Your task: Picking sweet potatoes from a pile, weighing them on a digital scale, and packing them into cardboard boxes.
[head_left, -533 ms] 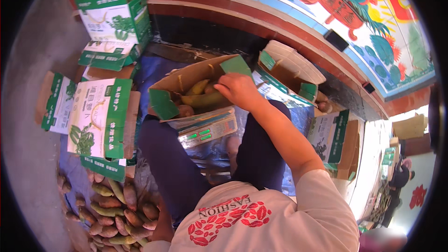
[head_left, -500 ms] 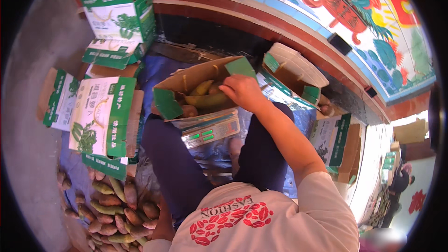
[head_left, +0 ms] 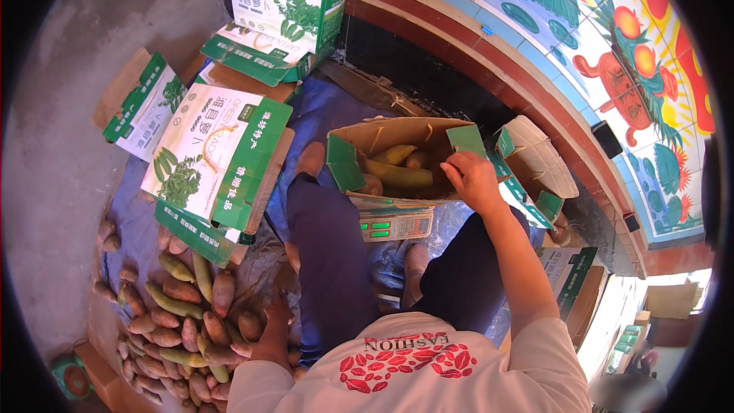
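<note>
An open cardboard carton (head_left: 397,191) with green end flaps stands in front of me, with long green radishes (head_left: 397,176) and brownish sweet potatoes (head_left: 371,185) inside. Beneath it, a scale (head_left: 397,226) shows lit green displays. My right hand (head_left: 472,180) is at the carton's near right corner, its fingers curled together; whether they pinch the rim is hidden. Down by my left leg, my left hand (head_left: 278,310) is at the edge of a floor pile of sweet potatoes (head_left: 183,291) and green radishes (head_left: 180,304). Its fingers are too dim to make out.
Green-and-white cartons (head_left: 222,157) are stacked at the left, with another carton (head_left: 287,11) behind. An open carton (head_left: 535,157) sits to the right of the scale, and one more (head_left: 573,279) farther right. Blue sheeting (head_left: 325,103) covers the floor; a painted tiled wall (head_left: 535,0) rises behind.
The view has swung left, so the carton and scale appear farther right. My left hand has come into sight at the pile. My right hand stays at the carton's right side.
</note>
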`<state>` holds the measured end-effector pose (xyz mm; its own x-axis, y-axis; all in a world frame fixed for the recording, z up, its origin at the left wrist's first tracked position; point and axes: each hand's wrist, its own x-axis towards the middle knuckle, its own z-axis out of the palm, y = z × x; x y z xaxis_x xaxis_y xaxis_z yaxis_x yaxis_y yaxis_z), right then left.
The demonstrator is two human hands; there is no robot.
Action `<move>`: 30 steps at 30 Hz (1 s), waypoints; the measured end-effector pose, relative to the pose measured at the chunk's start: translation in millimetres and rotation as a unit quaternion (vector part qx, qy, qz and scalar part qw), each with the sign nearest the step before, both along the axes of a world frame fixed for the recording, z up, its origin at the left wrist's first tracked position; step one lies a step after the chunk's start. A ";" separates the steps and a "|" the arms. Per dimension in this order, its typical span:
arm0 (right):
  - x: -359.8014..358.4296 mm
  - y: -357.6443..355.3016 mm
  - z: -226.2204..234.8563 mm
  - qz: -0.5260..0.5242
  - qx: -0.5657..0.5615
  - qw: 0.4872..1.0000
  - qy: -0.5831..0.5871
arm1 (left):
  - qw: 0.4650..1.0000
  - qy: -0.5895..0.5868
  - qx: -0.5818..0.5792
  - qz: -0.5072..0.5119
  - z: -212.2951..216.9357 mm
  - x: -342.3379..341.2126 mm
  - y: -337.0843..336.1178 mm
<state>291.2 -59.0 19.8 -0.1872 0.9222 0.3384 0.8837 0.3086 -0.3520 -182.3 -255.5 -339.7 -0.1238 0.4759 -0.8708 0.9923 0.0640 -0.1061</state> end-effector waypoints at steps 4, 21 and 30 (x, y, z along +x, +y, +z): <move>-0.8 -0.4 0.6 -0.006 0.004 1.000 -0.005 | 0.999 -0.032 0.026 -0.020 5.6 3.6 3.4; -2.4 0.7 0.6 -0.010 0.007 1.000 0.005 | 0.998 -0.047 -0.026 -0.021 27.4 8.5 -5.6; 3.2 -0.3 1.7 0.004 0.019 1.000 0.008 | 0.949 -0.163 0.150 0.223 37.8 -52.8 17.2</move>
<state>294.3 -59.2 21.6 -0.1882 0.9072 0.3764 0.8752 0.3288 -0.3548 -235.1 -238.3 -301.9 -0.1186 0.6728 -0.7302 0.8368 0.4636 0.2913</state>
